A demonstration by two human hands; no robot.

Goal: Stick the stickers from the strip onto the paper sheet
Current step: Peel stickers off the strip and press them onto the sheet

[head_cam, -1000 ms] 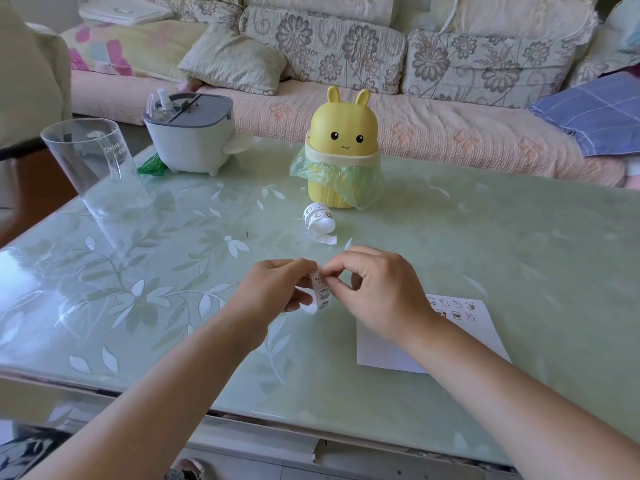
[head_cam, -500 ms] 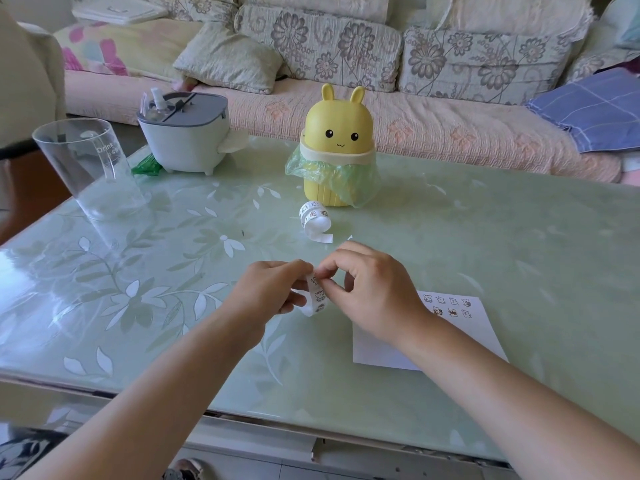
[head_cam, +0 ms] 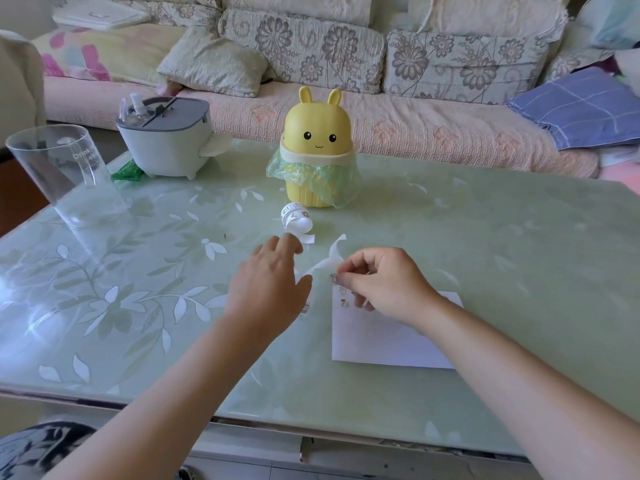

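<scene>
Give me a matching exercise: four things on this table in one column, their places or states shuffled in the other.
Things:
1. clear cup
2. sticker roll
3. paper sheet
4. yellow bin

Places or states:
A. partly under the right hand
B. lined with a green bag
C. at the left edge of the table
D. just in front of the bin

Pairs: 1-C, 2-D, 3-A, 4-B

A pale green glass-topped table with a white leaf pattern fills the foreground, and daylight glares off its left part. Behind it runs a long sofa with a pink quilted seat cover and grey-flowered back cushions. A loose plain pillow leans at the left. A blue checked cloth lies at the right end. Dark brown floor shows beside the table's left edge.
</scene>
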